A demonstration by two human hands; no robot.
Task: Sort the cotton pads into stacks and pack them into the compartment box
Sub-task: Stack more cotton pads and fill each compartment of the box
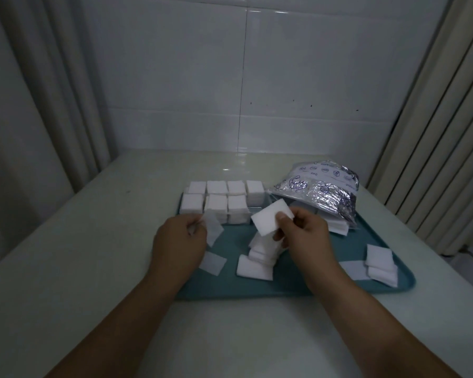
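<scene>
Two hands: your left hand (pixel 179 238) pinches a thin pad (pixel 213 227); your right hand (pixel 302 231) pinches a pad stack (pixel 271 217) over the tray (pixel 322 287).
Behind tray's middle: foil bag (pixel 318 189), partly blocking sorted stacks (pixel 219 201).
Unclear: compartment box walls.

Bare tray (pixel 306 279) floor between loose pads (pixel 254 268), stacked pads (pixel 216 203) crowding far-left, bag (pixel 322 190) blocking far-right

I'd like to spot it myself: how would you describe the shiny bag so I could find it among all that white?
Start at the teal tray on the pale table and go to its far right corner. There the plastic bag lies slumped over loose cotton pads, beside the neat pad stacks. Unlike the plain white pads, it is crinkled, silvery, and printed with blue shells.
</scene>
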